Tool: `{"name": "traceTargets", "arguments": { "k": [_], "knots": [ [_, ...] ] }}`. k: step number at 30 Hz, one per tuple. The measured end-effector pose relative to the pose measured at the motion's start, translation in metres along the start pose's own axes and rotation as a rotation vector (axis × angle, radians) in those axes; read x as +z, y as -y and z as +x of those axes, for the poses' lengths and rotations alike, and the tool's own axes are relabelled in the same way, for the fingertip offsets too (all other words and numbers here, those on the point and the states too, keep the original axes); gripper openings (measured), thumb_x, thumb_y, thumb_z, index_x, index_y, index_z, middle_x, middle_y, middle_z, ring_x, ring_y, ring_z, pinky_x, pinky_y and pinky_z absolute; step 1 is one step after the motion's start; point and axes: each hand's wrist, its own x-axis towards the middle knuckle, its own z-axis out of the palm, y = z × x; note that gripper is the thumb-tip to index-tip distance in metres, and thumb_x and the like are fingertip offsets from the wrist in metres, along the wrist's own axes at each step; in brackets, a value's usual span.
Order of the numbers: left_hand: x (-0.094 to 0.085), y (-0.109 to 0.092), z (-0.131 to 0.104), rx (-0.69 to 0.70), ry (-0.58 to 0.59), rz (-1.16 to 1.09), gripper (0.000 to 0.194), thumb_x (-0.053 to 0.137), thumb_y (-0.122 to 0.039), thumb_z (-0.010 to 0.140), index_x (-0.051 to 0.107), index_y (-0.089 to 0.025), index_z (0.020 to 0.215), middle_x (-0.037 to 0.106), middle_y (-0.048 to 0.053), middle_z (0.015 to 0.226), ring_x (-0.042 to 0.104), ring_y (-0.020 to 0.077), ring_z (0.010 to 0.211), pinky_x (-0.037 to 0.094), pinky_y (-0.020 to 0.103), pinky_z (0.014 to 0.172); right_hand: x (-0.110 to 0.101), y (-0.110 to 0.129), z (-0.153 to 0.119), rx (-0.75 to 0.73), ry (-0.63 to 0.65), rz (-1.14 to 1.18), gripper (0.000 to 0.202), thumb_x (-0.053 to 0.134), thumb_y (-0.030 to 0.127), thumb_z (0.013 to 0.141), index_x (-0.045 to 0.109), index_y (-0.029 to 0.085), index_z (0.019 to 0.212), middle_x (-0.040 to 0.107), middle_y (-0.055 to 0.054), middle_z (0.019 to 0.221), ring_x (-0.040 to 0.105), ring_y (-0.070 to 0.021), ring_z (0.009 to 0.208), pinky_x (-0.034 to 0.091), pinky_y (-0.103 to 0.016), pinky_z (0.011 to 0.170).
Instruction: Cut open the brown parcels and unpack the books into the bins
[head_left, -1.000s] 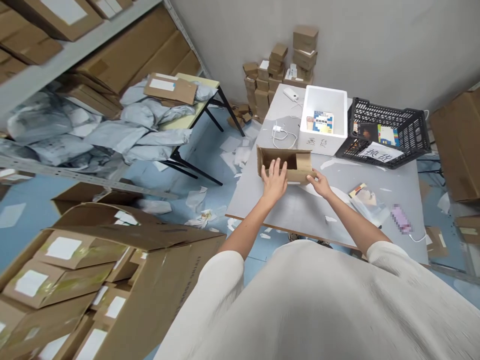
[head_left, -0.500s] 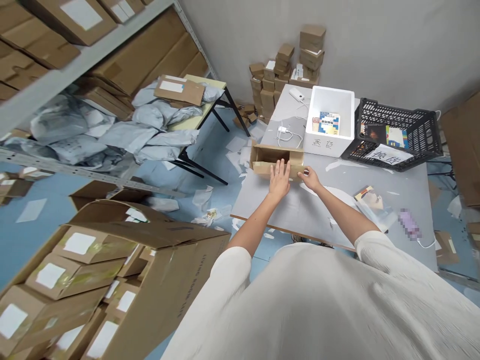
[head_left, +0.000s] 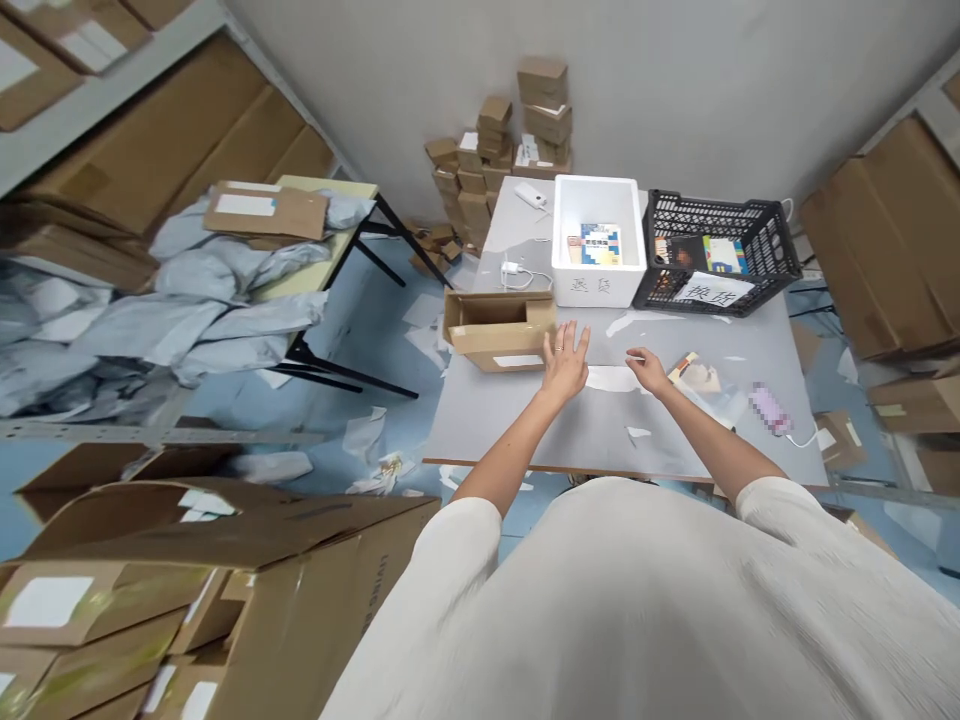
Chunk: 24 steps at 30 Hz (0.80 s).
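Observation:
An open cardboard box (head_left: 480,347) stands at the left of the grey table (head_left: 577,435), with a white label on its near side. My left hand (head_left: 566,365) is at the box's right end, fingers spread and stretched out. Whether its fingertips press on the box or the table beside it, I cannot tell. To the right of it, my right hand (head_left: 649,371) is held over the table with thumb and fingers pinched together. What sits in that pinch, if anything, is too small to make out. A white paper strip (head_left: 611,378) lies between the hands.
Behind are a white foam box (head_left: 600,292) and a black plastic crate (head_left: 716,210), both holding books. A plastic-wrapped item (head_left: 697,378) and a blurred purple object (head_left: 769,408) lie right. A large carton (head_left: 322,610) of parcels stands front left; grey mailing bags (head_left: 240,315) pile left.
My view has turned right. My left hand has moved off the box's opening to its right end. My right hand has come away from the box's right corner, further right.

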Motion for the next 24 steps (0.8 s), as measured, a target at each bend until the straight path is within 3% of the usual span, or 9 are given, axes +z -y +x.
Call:
{"name": "traceTargets", "arguments": {
  "k": [5, 9, 14, 19, 24],
  "knots": [
    [0.026, -0.058, 0.016, 0.094, 0.087, -0.012, 0.095, 0.059, -0.023, 0.098, 0.016, -0.023, 0.183, 0.011, 0.016, 0.192, 0.008, 0.0389, 0.178, 0.008, 0.070, 0.140, -0.069, -0.044, -0.023, 0.105, -0.085, -0.037, 0.032, 0.075, 0.044, 0.083, 0.075, 0.023, 0.107, 0.081, -0.011, 0.114, 0.075, -0.0276, 0.099, 0.063, -0.049, 0.099],
    [0.050, -0.105, 0.024, 0.153, 0.175, -0.037, 0.091, 0.059, -0.023, 0.099, 0.022, -0.022, 0.182, 0.011, 0.018, 0.191, 0.011, 0.0391, 0.177, 0.013, 0.068, 0.140, -0.115, -0.080, -0.039, 0.176, -0.137, -0.116, 0.029, 0.073, 0.036, 0.083, 0.075, 0.022, 0.108, 0.082, -0.009, 0.112, 0.075, -0.0266, 0.099, 0.061, -0.051, 0.105],
    [0.085, -0.155, 0.027, 0.236, 0.295, -0.080, 0.083, 0.057, -0.022, 0.102, 0.029, -0.022, 0.179, 0.018, 0.018, 0.190, 0.018, 0.0370, 0.176, 0.017, 0.063, 0.140, -0.163, -0.118, -0.058, 0.226, -0.121, -0.382, 0.042, 0.066, 0.029, 0.088, 0.076, 0.019, 0.127, 0.075, -0.015, 0.140, 0.072, -0.0316, 0.124, 0.056, -0.050, 0.116],
    [0.119, -0.198, 0.031, 0.243, 0.434, -0.120, 0.077, 0.055, -0.022, 0.103, 0.034, -0.021, 0.177, 0.025, 0.018, 0.188, 0.029, 0.0367, 0.171, 0.030, 0.057, 0.136, -0.197, -0.145, -0.065, 0.299, -0.040, -0.582, 0.062, 0.072, 0.031, 0.087, 0.070, 0.022, 0.148, 0.055, -0.019, 0.168, 0.053, -0.0432, 0.151, 0.045, -0.059, 0.125],
    [0.143, -0.231, 0.034, 0.225, 0.541, -0.172, 0.073, 0.051, -0.023, 0.105, 0.036, -0.019, 0.176, 0.028, 0.018, 0.186, 0.038, 0.0368, 0.166, 0.037, 0.053, 0.132, -0.203, -0.158, -0.062, 0.296, 0.165, -0.796, 0.068, 0.068, 0.033, 0.093, 0.061, 0.026, 0.160, 0.032, -0.020, 0.183, 0.033, -0.0473, 0.166, 0.030, -0.071, 0.130]
  ]
}}
